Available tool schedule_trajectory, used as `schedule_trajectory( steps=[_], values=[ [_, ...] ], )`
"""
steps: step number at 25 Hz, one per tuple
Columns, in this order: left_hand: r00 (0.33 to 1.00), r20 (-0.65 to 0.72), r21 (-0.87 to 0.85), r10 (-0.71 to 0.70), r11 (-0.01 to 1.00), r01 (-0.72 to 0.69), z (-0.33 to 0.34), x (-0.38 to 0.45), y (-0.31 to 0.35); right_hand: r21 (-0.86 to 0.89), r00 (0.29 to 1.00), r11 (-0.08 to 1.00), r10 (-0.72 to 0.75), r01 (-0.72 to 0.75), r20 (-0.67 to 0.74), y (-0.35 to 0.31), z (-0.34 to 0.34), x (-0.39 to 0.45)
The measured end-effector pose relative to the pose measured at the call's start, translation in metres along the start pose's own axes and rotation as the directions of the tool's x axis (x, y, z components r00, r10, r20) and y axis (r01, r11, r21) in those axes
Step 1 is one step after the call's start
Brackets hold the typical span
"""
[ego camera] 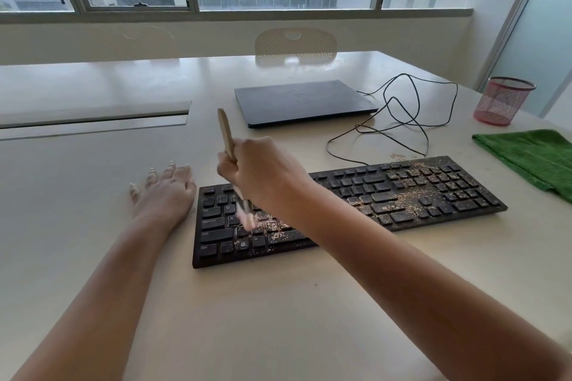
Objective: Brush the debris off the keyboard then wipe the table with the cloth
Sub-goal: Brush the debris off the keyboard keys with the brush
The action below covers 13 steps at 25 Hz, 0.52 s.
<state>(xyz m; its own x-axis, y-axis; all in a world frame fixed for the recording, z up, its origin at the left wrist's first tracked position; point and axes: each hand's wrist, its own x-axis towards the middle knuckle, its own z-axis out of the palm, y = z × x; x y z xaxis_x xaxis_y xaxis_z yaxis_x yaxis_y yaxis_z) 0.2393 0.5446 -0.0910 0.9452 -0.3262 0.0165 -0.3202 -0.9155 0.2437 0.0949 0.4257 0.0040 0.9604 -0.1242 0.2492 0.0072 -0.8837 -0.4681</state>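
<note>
Your left hand (165,192) lies flat on the table (93,182), fingers straight and spread, just beside the keyboard's (346,210) left edge, with bare tabletop stretching out to its left. Your right hand (257,170) grips a wooden brush (227,139), fingers curled round the handle, its blurred bristles on the left keys, where Q, A, Shift and Ctrl can be read. Debris (399,195) covers the keys, thickest at middle and right. Behind sits a closed laptop (305,102) with a looping cable (402,114). At far right a red mesh cup (503,100) stands near the table edge; what it holds cannot be told. The green cloth (532,155) lies just right of the keyboard
</note>
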Motion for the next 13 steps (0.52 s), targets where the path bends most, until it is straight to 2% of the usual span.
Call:
schedule_trajectory(
  steps=[3, 6, 8, 10, 12, 13],
  values=[
    [1.0, -0.014, 0.007, 0.005, 1.0, -0.005, 0.001, 0.001, 0.0, 0.115, 0.995, 0.988, -0.098, 0.099, -0.021, -0.013, 0.015, -0.005],
    [1.0, -0.015, 0.002, 0.004, 1.0, -0.004, 0.001, 0.001, 0.001, -0.081, 0.998, 0.995, -0.053, 0.05, -0.026, -0.002, 0.01, -0.005],
    [1.0, -0.012, 0.014, 0.004, 1.0, -0.003, 0.0, 0.001, 0.001, -0.174, 0.988, 0.985, -0.048, 0.021, -0.15, 0.006, 0.003, -0.007],
    [1.0, -0.012, 0.016, 0.012, 1.0, -0.012, -0.001, -0.001, 0.001, -0.033, 0.973, 0.993, -0.116, 0.112, -0.199, 0.003, 0.006, -0.008],
    [0.999, -0.017, 0.026, 0.035, 0.999, -0.034, -0.001, -0.003, -0.001, 0.193, 0.985, 0.967, -0.156, 0.169, -0.078, -0.005, 0.017, -0.009],
    [0.999, -0.016, 0.021, 0.036, 0.999, -0.036, -0.001, -0.003, -0.001, 0.226, 0.988, 0.962, -0.157, 0.154, -0.004, -0.005, 0.02, -0.009]
  ],
)
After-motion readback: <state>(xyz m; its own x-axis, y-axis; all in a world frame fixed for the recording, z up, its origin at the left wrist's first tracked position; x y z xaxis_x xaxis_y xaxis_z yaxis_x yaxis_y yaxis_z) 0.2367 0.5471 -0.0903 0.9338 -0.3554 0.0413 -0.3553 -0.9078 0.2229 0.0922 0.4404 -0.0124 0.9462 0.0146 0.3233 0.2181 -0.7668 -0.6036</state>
